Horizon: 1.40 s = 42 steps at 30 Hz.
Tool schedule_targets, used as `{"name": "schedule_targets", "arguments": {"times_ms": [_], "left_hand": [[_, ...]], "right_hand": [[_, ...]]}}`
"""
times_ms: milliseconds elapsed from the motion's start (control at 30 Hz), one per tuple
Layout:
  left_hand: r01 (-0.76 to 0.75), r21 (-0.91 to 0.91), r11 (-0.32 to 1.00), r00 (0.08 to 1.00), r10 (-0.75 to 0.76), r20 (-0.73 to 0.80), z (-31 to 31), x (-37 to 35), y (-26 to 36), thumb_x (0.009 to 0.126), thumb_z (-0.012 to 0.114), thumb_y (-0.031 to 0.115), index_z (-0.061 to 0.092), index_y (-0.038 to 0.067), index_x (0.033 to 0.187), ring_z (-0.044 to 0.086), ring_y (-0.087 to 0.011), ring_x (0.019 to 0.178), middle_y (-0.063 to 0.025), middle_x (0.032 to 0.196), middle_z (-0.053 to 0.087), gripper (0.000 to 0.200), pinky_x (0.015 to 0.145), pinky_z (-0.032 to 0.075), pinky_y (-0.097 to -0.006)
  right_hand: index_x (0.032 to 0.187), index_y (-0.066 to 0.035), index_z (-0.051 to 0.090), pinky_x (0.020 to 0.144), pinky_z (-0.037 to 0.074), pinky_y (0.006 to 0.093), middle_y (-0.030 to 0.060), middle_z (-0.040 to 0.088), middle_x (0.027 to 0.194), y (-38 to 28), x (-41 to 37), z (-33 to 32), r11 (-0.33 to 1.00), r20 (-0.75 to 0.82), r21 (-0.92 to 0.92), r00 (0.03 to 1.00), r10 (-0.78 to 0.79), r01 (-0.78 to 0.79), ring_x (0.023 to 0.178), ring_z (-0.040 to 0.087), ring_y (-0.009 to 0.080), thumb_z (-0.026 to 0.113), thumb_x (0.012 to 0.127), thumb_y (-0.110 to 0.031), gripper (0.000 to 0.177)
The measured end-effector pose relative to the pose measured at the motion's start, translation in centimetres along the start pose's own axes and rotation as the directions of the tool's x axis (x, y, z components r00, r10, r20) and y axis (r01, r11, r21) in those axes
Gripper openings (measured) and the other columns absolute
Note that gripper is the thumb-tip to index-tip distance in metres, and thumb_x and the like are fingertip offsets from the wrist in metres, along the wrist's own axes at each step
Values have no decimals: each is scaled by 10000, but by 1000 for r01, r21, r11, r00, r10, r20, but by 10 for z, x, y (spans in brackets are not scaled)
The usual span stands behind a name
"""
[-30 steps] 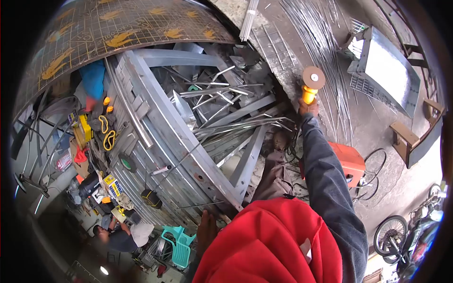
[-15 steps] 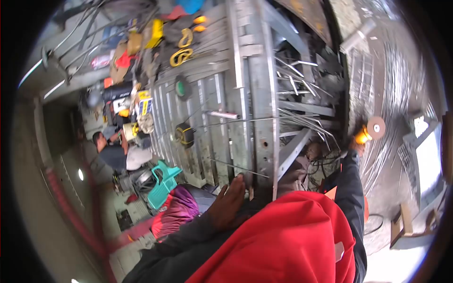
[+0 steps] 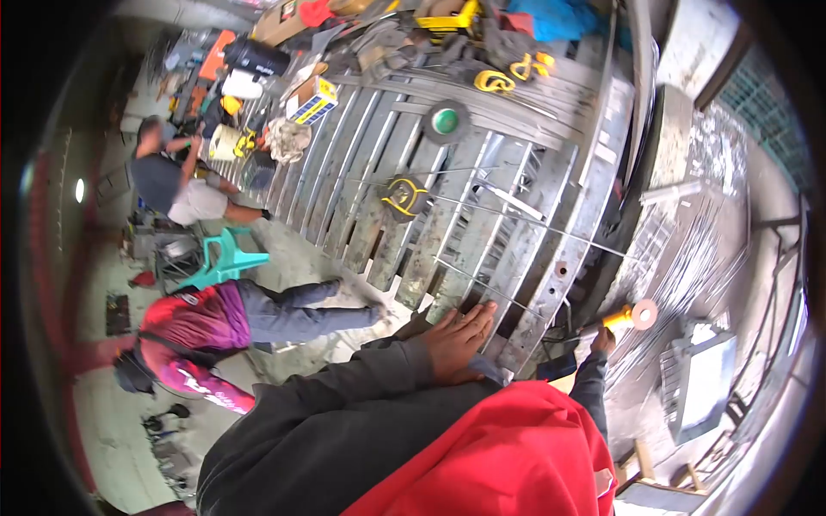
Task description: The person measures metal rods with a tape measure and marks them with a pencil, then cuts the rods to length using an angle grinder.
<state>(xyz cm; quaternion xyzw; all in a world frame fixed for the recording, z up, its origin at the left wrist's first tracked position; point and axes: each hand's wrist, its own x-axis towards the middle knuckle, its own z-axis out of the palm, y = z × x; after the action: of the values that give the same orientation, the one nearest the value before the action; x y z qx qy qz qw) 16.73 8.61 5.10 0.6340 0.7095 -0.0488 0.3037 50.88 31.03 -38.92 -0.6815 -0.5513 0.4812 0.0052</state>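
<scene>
Yellow and gripped in my right hand (image 3: pixel 604 341), the grinder (image 3: pixel 616 319) hangs out beside the metal bench (image 3: pixel 582 225), its disc (image 3: pixel 644 315) best kept clear of my sleeve (image 3: pixel 589 389), while my left hand (image 3: pixel 462 340) lies straight-fingered at the bench's near edge, holding nothing visible.

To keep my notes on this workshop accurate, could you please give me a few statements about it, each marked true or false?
1. The right hand grips a yellow angle grinder. True.
2. The left hand is back-up at the near end of the slatted metal frame. True.
3. The grinder's disc is pressed against the frame. False: it is held clear, off to the frame's right.
4. A black and yellow tape measure lies on the frame. True.
5. The plastic chair is red. False: it is turquoise.
6. The green-centred wheel is on the floor. False: it lies on the frame.
</scene>
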Motion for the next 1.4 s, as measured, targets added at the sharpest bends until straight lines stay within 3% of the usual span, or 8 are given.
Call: {"name": "schedule_targets", "arguments": {"times_ms": [133,200,333,467,600,800,1100,1400], "left_hand": [[-29,-559,829,991,-51,-127,-44,9,-47,925,701,320,683,64,1205,618,-340,1210,-179,1308,641,379,1045,483,-429],[-130,-318,939,748,-117,-653,-50,11,-84,923,714,287,683,65,1179,558,-367,1265,-183,1335,588,340,1057,459,-450],[288,-275,917,596,-397,-698,-65,16,-161,766,835,410,467,203,1475,395,-398,1328,-164,1509,385,826,1096,349,-526],[208,-297,932,696,-354,-624,-46,27,-218,740,844,433,444,201,1494,482,-352,1220,-141,1339,528,884,1029,373,-546],[-67,-268,961,646,-163,-746,-32,9,-233,759,854,370,495,142,1466,537,-329,1170,-121,1292,567,825,1034,420,-462],[-226,-253,941,770,13,-637,-23,-69,-229,689,860,256,539,148,1438,521,-317,1184,-100,1300,567,821,1038,400,-462],[-140,-365,920,860,-70,-506,16,-79,-222,731,841,355,479,217,1498,456,-347,1266,-125,1434,464,859,1087,337,-504],[-101,-375,922,550,-262,-793,6,-93,-200,820,793,401,684,138,1242,468,-316,1321,-116,1471,473,509,1101,333,-470]], "right_hand": [[1170,-62,706,832,531,434,128,714,1107,18,8,-18,970,-258,221,965,-39,99,991,631,290,637,913,-385,419],[1210,-90,696,784,543,440,102,701,1115,-12,-30,-44,936,-294,350,954,64,45,997,620,262,652,913,-370,411],[1198,-53,698,678,534,288,40,661,961,-128,-137,-81,786,-382,584,923,45,203,844,587,138,693,944,-317,367],[1182,-14,695,816,541,310,87,715,1049,-216,-223,-77,831,-704,153,649,-288,535,924,654,176,637,996,-195,266],[1158,-53,713,868,535,321,96,731,1077,-329,-329,-29,813,-387,-155,722,-573,562,963,692,220,680,961,-165,229],[1056,-141,728,839,503,444,99,635,983,-376,-368,31,426,-34,-665,545,-838,613,958,603,338,726,870,-137,186],[963,-136,719,814,483,427,70,645,947,-406,-328,33,269,133,-616,435,-891,740,921,603,313,754,848,-166,124],[954,-185,702,870,434,450,20,710,990,-568,-271,69,-27,276,-743,269,-923,669,990,613,275,619,930,-282,130]]}}
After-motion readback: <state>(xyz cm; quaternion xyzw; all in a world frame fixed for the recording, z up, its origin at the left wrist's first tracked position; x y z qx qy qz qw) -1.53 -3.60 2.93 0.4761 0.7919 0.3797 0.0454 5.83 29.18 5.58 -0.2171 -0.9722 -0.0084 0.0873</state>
